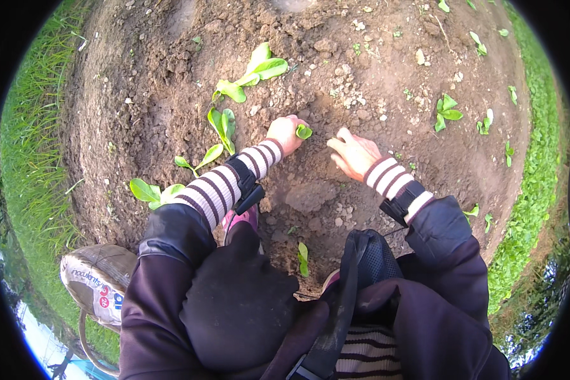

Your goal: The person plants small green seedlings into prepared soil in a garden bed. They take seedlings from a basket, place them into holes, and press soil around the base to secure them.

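My left hand (286, 133) is closed around a small leafy green seedling (304, 131), whose leaves stick out beside the fingers; its lower part is hidden. To the right, my right hand (353, 151) hovers over or rests on the brown soil (323, 111), fingers apart and holding nothing that I can see. Loose seedlings with pale green leaves (270, 69) lie left of and beyond my left hand. More seedlings (224, 127) lie along my left forearm. One small seedling (303, 259) stands in the soil between my feet.
Several small plants (448, 113) are spaced over the soil at the right. Long grass (38, 128) borders the left side, and low leafy growth (534, 190) the right. A printed bag or basket with a handle (95, 280) is at the lower left. A pink shoe (247, 218) shows below my left arm.
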